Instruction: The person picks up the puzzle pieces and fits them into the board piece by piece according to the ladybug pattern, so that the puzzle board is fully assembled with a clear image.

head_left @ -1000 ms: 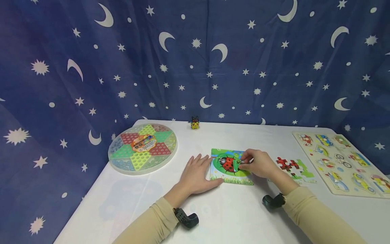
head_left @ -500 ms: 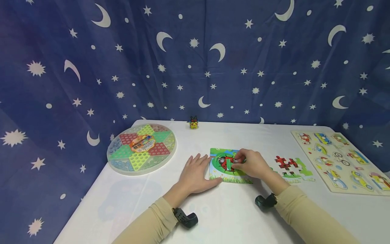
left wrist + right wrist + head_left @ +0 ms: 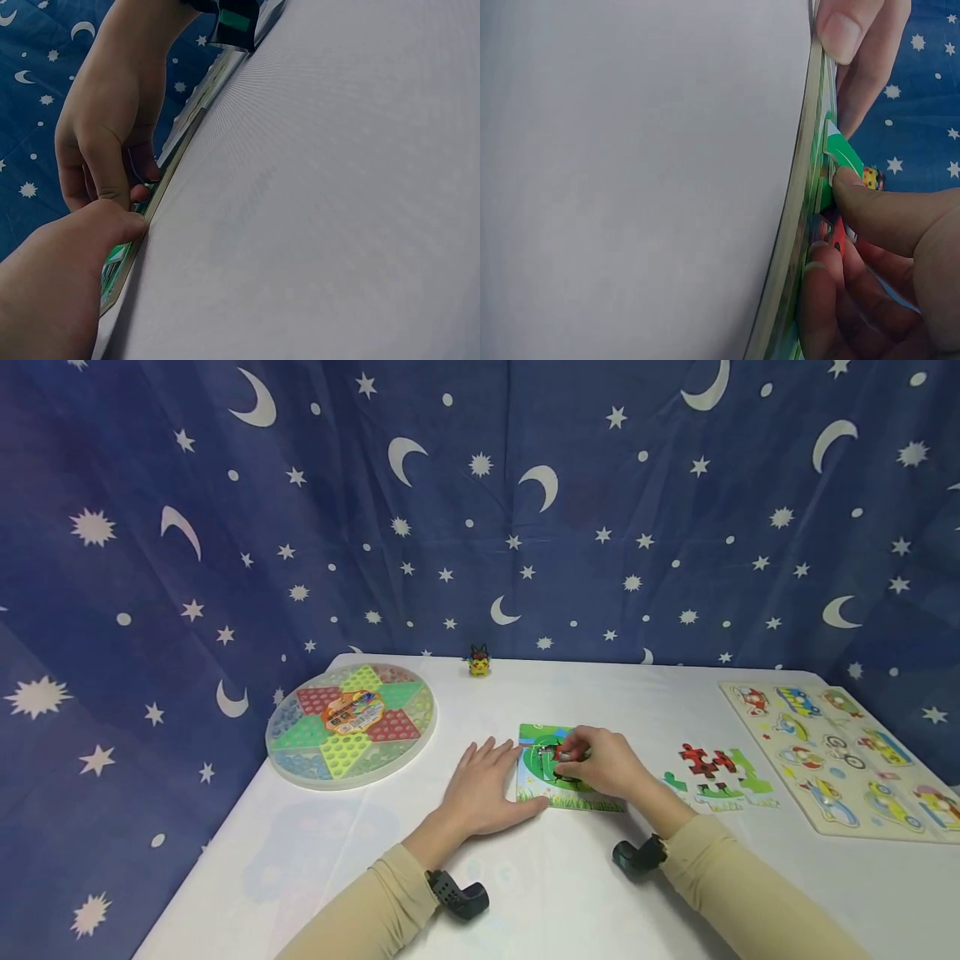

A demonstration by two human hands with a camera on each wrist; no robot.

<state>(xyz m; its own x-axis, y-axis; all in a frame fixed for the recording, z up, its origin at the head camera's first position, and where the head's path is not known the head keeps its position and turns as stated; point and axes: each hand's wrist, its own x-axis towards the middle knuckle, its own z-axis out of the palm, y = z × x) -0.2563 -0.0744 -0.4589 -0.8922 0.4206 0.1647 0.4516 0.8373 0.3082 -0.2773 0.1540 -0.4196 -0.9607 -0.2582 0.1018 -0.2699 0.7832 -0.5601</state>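
My right hand (image 3: 603, 762) pinches a green jigsaw piece (image 3: 844, 152) between thumb and fingers, close over the ladybug jigsaw board (image 3: 573, 802). The piece stands tilted to the board in the right wrist view, with a bit of red showing by the fingers. My left hand (image 3: 483, 793) lies spread on the table along the board's left side, its thumb on the lower edge. In the left wrist view that thumb (image 3: 124, 225) presses the rim. My right hand covers much of the ladybug picture.
Several loose jigsaw pieces (image 3: 699, 764) lie right of the board. Farther right is a wooden vehicle peg puzzle (image 3: 832, 777). A round Chinese checkers board (image 3: 352, 722) sits at the left, and a small yellow figurine (image 3: 478, 662) stands at the back edge before the starry curtain (image 3: 480, 527).
My right hand has moved left across the jigsaw board with the green piece, uncovering a loose green piece at the right. My left hand has stayed in place.
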